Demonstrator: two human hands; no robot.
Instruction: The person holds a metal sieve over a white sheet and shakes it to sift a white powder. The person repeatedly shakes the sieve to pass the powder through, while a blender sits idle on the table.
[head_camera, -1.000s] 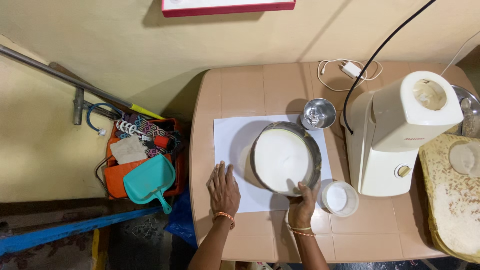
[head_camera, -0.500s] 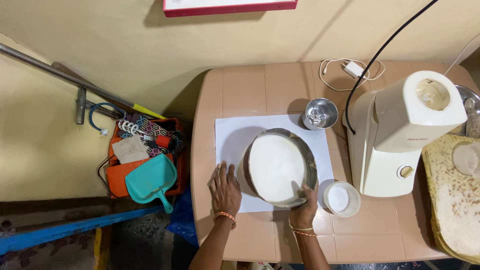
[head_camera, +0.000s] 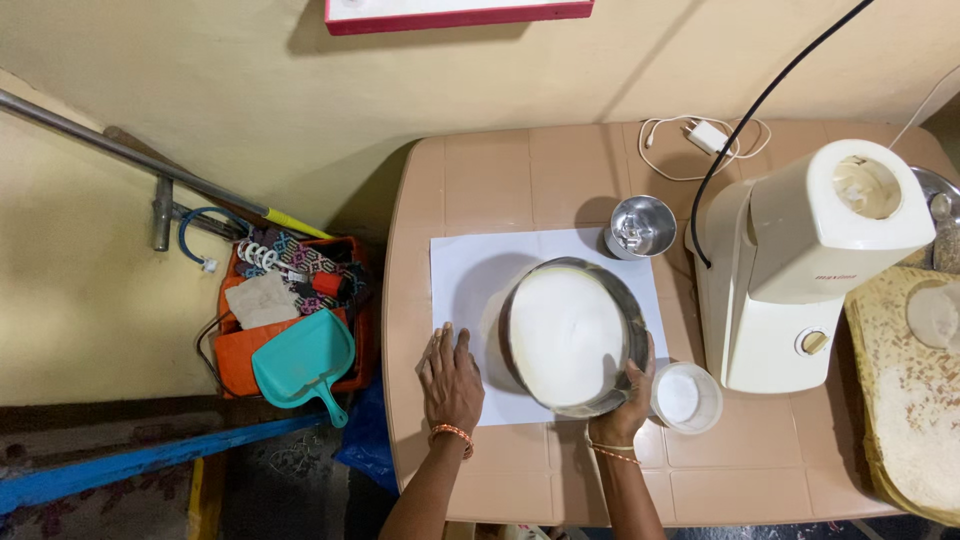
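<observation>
My right hand (head_camera: 627, 410) grips the near right rim of a round metal sieve (head_camera: 570, 335) full of white flour. The sieve is tilted and held just above a white paper sheet (head_camera: 465, 262) spread on the beige table (head_camera: 480, 175). My left hand (head_camera: 451, 378) lies flat, fingers apart, on the sheet's near left corner. A small white container (head_camera: 685, 397) with white powder stands right beside my right hand.
A steel grinder jar (head_camera: 640, 226) stands behind the sieve, a cream mixer-grinder (head_camera: 800, 265) to the right with its black cable. A white charger (head_camera: 708, 137) lies at the back. A yellow patterned cloth (head_camera: 905, 400) covers the right edge. An orange basket with a teal dustpan (head_camera: 300, 365) sits on the floor left.
The sieve has shifted left and then back right over the sheet, and my right hand has slid round its rim to the right. My left hand has stayed put.
</observation>
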